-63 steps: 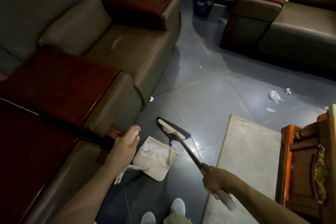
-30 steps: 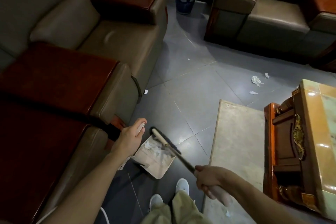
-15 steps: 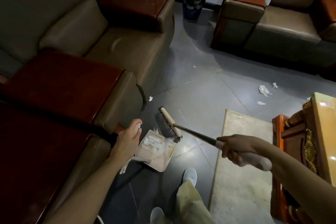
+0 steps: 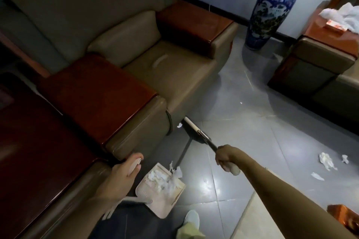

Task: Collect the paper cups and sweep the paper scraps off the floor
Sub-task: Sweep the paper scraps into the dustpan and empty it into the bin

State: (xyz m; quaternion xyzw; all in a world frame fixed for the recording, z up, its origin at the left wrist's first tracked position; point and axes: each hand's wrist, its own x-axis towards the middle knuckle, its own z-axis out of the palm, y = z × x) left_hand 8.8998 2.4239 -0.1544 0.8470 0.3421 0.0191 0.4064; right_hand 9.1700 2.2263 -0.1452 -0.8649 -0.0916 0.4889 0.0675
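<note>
Crumpled white paper scraps (image 4: 161,177) lie heaped in the beige dustpan (image 4: 165,205), near centre. One small scrap (image 4: 179,125) lies just beside the broom (image 4: 194,129) head at the sofa (image 4: 136,137) foot. Loose scraps (image 4: 326,161) dot the grey floor (image 4: 252,141) at right.

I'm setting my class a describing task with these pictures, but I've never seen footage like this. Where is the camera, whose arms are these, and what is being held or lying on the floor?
There is no machine here. One wide-angle camera is worn on a person's head and looks down at their own arms. The left hand grips the long handle of a dustpan. The dustpan stands on the grey tiled floor and holds white paper scraps. The right hand grips a broom, whose head is beside a small scrap at the foot of the armchair. Further scraps lie on the floor to the right.
</note>
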